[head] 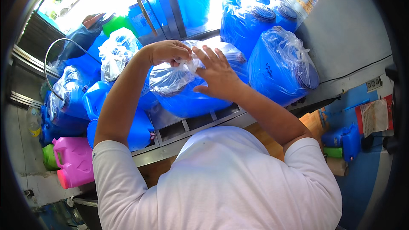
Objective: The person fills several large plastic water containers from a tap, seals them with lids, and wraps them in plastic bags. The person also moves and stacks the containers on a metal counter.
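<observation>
A blue plastic water container [198,102] in a clear plastic bag sits on the metal counter in front of me. The bag's top is bunched into a twisted knot [191,66] above the container. Fingers of my left hand [171,52] pinch that gathered plastic from the left. My right hand [219,73] is spread over the bag beside the knot, its thumb and fingers apart. Whether its fingertips touch the plastic is hard to tell.
Bagged blue containers stand to the right [271,67], at the back [246,28] and to the left [119,51]. An unbagged blue jug [135,131] and a pink jug [75,159] are at left. A curved metal spout [143,6] rises behind. The metal counter edge [191,137] runs before me.
</observation>
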The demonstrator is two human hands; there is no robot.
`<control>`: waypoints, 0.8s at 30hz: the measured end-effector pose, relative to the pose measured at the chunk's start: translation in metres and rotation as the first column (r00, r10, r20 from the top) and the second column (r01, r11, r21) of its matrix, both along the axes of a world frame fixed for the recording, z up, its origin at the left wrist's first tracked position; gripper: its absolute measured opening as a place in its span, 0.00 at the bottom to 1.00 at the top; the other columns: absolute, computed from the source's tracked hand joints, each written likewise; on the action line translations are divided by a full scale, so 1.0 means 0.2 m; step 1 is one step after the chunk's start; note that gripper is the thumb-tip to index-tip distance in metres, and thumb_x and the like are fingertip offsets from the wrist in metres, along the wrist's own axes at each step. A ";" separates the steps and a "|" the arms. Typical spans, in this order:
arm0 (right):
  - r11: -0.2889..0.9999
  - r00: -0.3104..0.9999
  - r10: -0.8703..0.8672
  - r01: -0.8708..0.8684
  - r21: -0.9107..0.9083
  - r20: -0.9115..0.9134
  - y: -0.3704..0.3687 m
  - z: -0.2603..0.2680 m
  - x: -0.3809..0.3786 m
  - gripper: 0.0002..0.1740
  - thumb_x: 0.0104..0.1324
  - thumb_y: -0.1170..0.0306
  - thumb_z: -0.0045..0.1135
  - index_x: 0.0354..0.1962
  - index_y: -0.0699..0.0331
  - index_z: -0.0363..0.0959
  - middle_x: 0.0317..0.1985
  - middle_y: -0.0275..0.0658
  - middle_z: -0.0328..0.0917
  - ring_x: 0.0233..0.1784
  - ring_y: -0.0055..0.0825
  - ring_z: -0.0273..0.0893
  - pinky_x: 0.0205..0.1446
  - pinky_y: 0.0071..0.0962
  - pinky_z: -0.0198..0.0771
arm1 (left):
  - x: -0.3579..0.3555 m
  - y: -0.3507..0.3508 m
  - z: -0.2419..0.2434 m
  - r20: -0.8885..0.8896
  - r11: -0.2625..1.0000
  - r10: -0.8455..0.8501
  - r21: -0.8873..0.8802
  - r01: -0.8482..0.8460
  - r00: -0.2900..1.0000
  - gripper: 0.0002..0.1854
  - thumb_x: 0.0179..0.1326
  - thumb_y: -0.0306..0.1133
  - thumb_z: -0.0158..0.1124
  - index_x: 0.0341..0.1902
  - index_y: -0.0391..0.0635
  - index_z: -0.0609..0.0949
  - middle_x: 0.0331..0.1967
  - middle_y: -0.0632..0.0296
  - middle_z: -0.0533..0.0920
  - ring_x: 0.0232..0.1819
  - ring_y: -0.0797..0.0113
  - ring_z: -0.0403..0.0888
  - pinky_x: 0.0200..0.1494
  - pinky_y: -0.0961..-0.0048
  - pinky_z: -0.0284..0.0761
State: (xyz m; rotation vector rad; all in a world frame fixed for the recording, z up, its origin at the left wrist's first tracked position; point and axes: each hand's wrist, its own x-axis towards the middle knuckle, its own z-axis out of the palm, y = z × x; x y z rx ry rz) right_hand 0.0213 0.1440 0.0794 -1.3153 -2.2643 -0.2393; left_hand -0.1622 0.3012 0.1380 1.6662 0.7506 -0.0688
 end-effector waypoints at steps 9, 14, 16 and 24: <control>0.989 0.983 -0.127 0.136 0.059 -0.133 -0.04 0.18 -0.07 0.38 0.54 0.39 0.65 0.48 0.64 0.80 0.67 0.53 0.63 0.73 0.55 0.55 0.74 0.56 0.46 | -0.01 0.00 -0.03 0.090 0.988 0.003 -0.153 0.011 0.996 0.10 0.62 0.34 0.61 0.41 0.42 0.85 0.25 0.71 0.79 0.26 0.82 0.72 0.30 0.80 0.68; 0.953 0.968 -0.224 0.194 -0.232 -0.110 0.03 0.02 -0.16 0.35 0.68 0.45 0.53 0.58 0.67 0.74 0.70 0.54 0.57 0.78 0.53 0.44 0.78 0.56 0.37 | -0.04 0.06 -0.05 0.132 0.956 -0.196 -0.194 0.219 0.972 0.10 0.60 0.34 0.63 0.39 0.42 0.85 0.26 0.69 0.79 0.27 0.79 0.72 0.34 0.78 0.71; 0.951 0.968 -0.196 0.150 -0.272 -0.154 0.05 0.02 -0.14 0.31 0.70 0.48 0.51 0.56 0.66 0.75 0.71 0.53 0.58 0.78 0.50 0.45 0.78 0.55 0.37 | -0.05 0.04 -0.02 0.100 0.979 -0.163 -0.109 0.174 0.982 0.10 0.60 0.34 0.64 0.40 0.41 0.86 0.28 0.68 0.81 0.29 0.78 0.75 0.36 0.79 0.72; 0.986 0.962 -0.168 0.160 -0.055 -0.216 0.07 -0.11 -0.02 0.22 0.71 0.55 0.49 0.46 0.64 0.81 0.64 0.48 0.69 0.72 0.48 0.60 0.75 0.53 0.46 | -0.18 -0.01 -0.05 -0.046 0.777 0.047 0.630 -0.008 0.998 0.09 0.64 0.36 0.68 0.39 0.43 0.85 0.38 0.65 0.85 0.40 0.73 0.79 0.48 0.72 0.74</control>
